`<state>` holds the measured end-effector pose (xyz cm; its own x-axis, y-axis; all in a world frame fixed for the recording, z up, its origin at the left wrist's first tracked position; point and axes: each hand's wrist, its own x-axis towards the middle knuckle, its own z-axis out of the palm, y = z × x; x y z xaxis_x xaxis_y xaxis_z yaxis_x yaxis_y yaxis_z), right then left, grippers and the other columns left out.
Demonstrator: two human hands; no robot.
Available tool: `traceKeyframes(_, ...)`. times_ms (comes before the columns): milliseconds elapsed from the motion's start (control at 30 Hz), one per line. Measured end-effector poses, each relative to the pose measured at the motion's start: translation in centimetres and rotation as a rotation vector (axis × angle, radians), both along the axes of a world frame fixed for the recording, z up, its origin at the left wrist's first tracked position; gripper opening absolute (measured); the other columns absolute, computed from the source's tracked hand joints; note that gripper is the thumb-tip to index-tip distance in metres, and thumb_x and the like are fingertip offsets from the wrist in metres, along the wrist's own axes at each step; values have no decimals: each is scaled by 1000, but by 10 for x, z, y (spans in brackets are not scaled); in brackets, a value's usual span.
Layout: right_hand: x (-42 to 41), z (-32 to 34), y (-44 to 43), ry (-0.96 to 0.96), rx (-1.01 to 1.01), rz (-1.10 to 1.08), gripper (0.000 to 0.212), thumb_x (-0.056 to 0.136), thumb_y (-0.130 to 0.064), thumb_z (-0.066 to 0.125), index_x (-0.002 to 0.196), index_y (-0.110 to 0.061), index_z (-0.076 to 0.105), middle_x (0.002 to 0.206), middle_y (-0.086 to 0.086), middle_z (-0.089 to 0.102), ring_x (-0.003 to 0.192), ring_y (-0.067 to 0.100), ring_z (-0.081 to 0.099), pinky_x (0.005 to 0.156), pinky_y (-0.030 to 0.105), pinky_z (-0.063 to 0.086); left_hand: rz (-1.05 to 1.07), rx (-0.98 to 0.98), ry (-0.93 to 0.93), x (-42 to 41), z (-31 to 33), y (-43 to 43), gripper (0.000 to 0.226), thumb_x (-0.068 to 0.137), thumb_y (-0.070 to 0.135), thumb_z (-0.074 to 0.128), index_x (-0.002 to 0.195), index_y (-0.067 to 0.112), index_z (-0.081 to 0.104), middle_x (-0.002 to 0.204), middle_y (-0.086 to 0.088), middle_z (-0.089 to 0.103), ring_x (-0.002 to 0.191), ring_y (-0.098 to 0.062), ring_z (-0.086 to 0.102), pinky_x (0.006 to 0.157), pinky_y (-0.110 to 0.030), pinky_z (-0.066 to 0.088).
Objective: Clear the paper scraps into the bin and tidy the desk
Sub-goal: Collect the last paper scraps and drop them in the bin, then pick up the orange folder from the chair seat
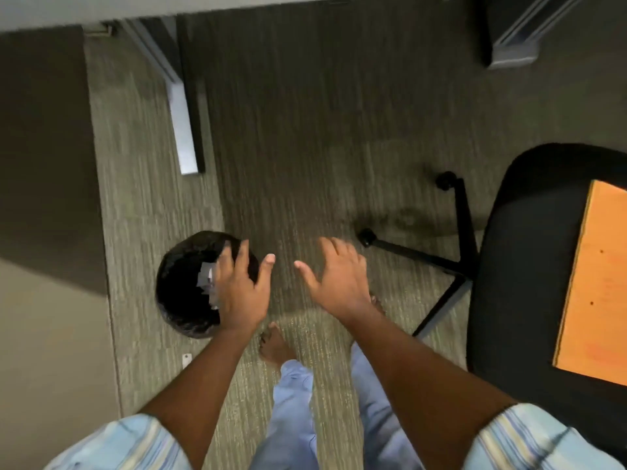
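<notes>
Seen from above, looking straight down at a carpeted office floor. Nearest the camera, two bare forearms reach forward out of rolled-up, pale blue striped sleeves (pixel 129 442). Between them are legs in light blue trousers (pixel 295 412) and one bare foot (pixel 274 344) planted on the grey-green carpet (pixel 305 147).

The left hand (pixel 242 293) is spread open, palm down, fingers splayed, holding nothing. It hovers over the right edge of a round black bin (pixel 183 290) that stands on the carpet just left of the person's feet. Inside the bin, beside the hand's little-finger edge, pale paper scraps (pixel 206 283) show against the dark interior; they are blurred, so it is unclear whether they are falling or lying still.

The right hand (pixel 334 279) is also open and empty, fingers spread, thumb pointing towards the left hand, held over bare carpet beside the bin.

To the right stands a black office chair (pixel 529 266) with wheeled base legs, and an orange board (pixel 597 283) lying flat on its seat.

Further away, a grey metal leg (pixel 183 123) of the surface runs down to the floor, and the pale underside edge of the surface (pixel 169 8) crosses the top. A beige strip of flooring (pixel 40 368) lies along the left.
</notes>
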<state>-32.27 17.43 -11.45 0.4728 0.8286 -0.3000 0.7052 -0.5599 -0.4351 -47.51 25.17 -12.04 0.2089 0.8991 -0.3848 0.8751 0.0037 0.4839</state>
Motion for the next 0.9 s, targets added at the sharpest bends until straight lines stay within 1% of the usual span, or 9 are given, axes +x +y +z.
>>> traceKeyframes(67,28,4,-18,-27,0,-80,73,85,-68,39,135,-14,42,136,9,49,126,28,42,100,50,36,-74,2,2,27,10,-10,79,83,66,27,145,17,34,151,-22,30,141,-38,25,114,-51,23)
traceKeyframes(133,55,6,-37,-50,2,-154,76,83,-71,38,136,-16,41,138,10,45,128,28,39,102,50,37,-153,-15,-12,52,14,-20,81,82,68,23,147,19,28,152,-21,29,142,-38,21,115,-51,22)
traceKeyframes(267,103,10,-78,-58,-21,-262,76,82,-72,40,138,-20,36,141,9,39,131,27,36,103,51,38,-265,-30,-47,102,22,-38,80,83,65,26,148,18,27,152,-20,30,144,-36,18,117,-51,21)
traceKeyframes(400,144,14,-121,-57,-77,-342,78,81,-74,39,141,-25,26,148,11,31,136,29,28,108,53,32,-377,-38,-73,152,31,-59,77,84,62,31,148,19,26,154,-17,27,145,-34,16,117,-50,20)
traceKeyframes(567,178,24,-160,-92,-70,-438,79,80,-74,39,141,-25,28,148,9,31,136,27,28,107,52,32,-502,-15,-120,208,44,-84,77,83,61,34,147,17,29,156,-16,23,146,-33,14,118,-48,20)
traceKeyframes(767,207,33,-194,-118,-44,-528,78,81,-72,41,141,-25,28,146,9,32,135,28,30,104,51,35,-623,-28,-144,259,56,-117,82,82,69,26,148,20,25,158,-12,19,147,-29,10,119,-47,19)
traceKeyframes(900,230,39,-214,-149,-25,-606,77,81,-70,44,141,-24,29,145,11,33,134,28,31,104,49,36,-681,-52,-163,290,62,-141,81,83,68,26,148,21,24,158,-11,21,147,-27,11,118,-45,19)
